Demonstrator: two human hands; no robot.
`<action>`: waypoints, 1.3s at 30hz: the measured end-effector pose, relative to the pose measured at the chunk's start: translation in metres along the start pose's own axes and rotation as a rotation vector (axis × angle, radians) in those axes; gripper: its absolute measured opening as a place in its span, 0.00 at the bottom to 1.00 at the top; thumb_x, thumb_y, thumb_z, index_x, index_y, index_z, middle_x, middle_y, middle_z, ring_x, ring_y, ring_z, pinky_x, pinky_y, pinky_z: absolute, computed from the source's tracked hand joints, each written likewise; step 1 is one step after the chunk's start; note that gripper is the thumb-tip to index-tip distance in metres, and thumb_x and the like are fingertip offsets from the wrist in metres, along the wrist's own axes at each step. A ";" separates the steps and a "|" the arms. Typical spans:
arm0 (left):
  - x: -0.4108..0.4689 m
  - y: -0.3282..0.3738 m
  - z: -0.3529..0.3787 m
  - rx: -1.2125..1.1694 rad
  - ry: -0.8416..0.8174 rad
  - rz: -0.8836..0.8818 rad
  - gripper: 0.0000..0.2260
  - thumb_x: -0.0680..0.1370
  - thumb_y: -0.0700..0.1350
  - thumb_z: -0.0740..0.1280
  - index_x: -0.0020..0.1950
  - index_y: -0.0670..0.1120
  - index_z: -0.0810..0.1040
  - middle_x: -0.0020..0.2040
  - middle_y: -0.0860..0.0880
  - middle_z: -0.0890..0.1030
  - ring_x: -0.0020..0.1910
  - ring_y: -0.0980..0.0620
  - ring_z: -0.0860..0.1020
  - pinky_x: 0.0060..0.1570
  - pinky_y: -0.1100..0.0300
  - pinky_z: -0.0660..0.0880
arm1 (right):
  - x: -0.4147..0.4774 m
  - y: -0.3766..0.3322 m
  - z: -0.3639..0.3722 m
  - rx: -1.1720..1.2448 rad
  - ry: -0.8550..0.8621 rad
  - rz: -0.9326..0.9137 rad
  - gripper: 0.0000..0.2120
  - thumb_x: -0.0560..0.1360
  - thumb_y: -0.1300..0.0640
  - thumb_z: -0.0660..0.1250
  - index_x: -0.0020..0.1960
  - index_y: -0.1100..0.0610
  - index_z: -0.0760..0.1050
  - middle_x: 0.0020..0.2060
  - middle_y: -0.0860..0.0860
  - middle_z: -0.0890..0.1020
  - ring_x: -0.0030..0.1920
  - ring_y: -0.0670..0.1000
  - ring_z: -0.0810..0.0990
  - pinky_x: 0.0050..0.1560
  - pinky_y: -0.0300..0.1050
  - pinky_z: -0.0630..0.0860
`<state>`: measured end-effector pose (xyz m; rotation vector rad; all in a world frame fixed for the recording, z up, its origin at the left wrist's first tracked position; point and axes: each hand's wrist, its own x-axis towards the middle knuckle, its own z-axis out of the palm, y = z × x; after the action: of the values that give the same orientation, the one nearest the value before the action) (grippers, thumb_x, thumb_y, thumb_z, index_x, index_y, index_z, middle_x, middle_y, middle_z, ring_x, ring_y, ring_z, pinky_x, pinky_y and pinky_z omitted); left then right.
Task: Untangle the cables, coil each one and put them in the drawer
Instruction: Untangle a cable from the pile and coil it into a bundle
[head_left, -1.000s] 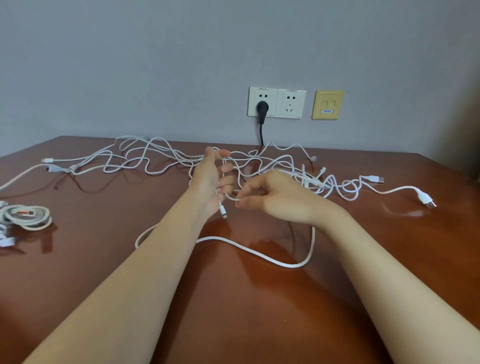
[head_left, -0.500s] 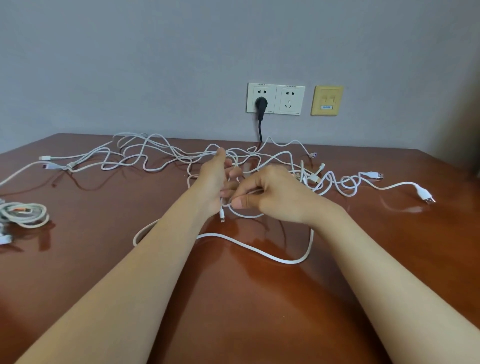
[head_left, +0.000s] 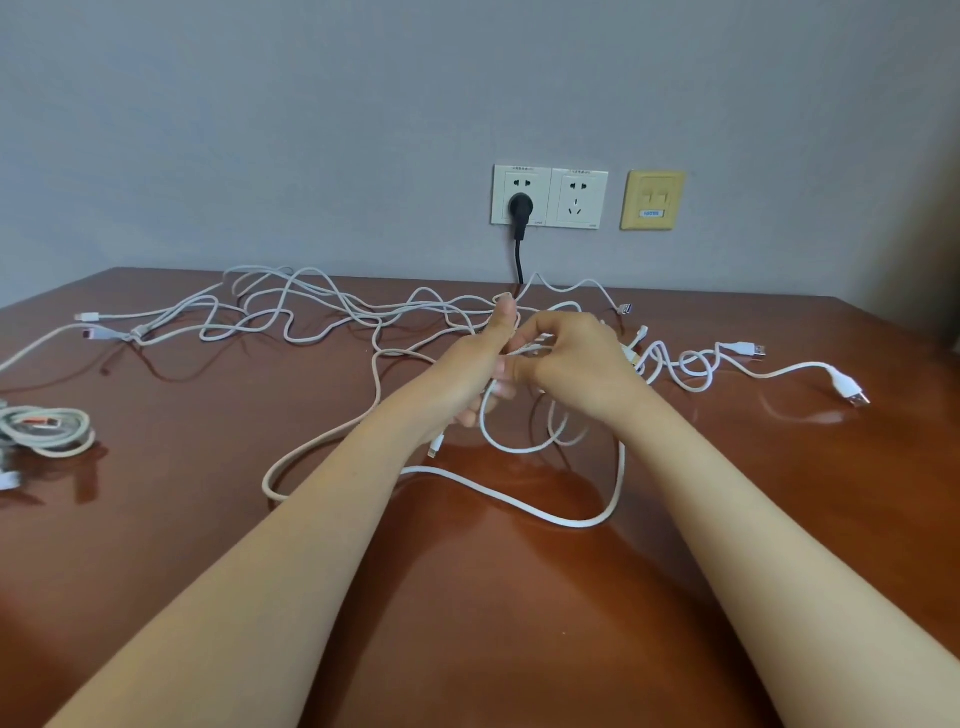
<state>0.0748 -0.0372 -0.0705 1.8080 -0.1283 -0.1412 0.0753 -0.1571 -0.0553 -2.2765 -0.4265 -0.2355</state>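
1. Ahead of us stretches a glossy brown wooden table (head_left: 208, 597), set against a grey wall (head_left: 311, 130).
2. Across its far half sprawls the tangle of white cables (head_left: 311, 312). It runs from the left edge to a USB plug (head_left: 852, 395) lying at the right. One long loop (head_left: 519, 506) rests on the tabletop nearer to us.
3. Our two bare forearms reach in from the bottom corners and converge above the middle of the tangle.
4. Our left hand (head_left: 467, 379) stands thumb-up, its fingers curled round several strands, and a small connector (head_left: 435, 448) dangles beneath it.
5. Our right hand (head_left: 576, 364), knuckles up, touches the left and pinches a strand between thumb and curled fingers.
6. At the left edge lies a coiled cable (head_left: 49, 428), well apart from the tangle.
7. On the wall, a double white socket (head_left: 576, 200) holds a black plug (head_left: 519, 208), just beside a yellow plate (head_left: 652, 200).
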 end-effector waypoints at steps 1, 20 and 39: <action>-0.001 0.000 -0.001 0.044 -0.024 0.007 0.25 0.76 0.67 0.43 0.36 0.52 0.70 0.22 0.52 0.64 0.18 0.58 0.55 0.22 0.71 0.52 | 0.000 0.001 -0.002 -0.030 0.012 0.019 0.10 0.66 0.48 0.75 0.38 0.52 0.77 0.29 0.45 0.77 0.35 0.49 0.78 0.45 0.46 0.76; -0.013 0.000 -0.008 0.460 0.098 0.094 0.14 0.81 0.51 0.56 0.54 0.45 0.76 0.52 0.45 0.75 0.56 0.33 0.72 0.55 0.44 0.72 | 0.007 0.015 -0.003 0.047 0.214 -0.045 0.07 0.76 0.56 0.65 0.39 0.51 0.75 0.28 0.45 0.72 0.34 0.47 0.72 0.39 0.40 0.66; 0.005 -0.012 -0.015 0.352 0.540 0.259 0.16 0.83 0.48 0.52 0.39 0.48 0.71 0.31 0.53 0.69 0.35 0.52 0.68 0.38 0.59 0.61 | -0.002 0.001 0.014 0.041 0.244 -0.021 0.09 0.76 0.58 0.61 0.37 0.50 0.73 0.21 0.44 0.76 0.28 0.41 0.75 0.36 0.34 0.69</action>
<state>0.0826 -0.0210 -0.0782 2.0948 -0.0003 0.5833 0.0745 -0.1475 -0.0659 -2.1698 -0.3242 -0.5042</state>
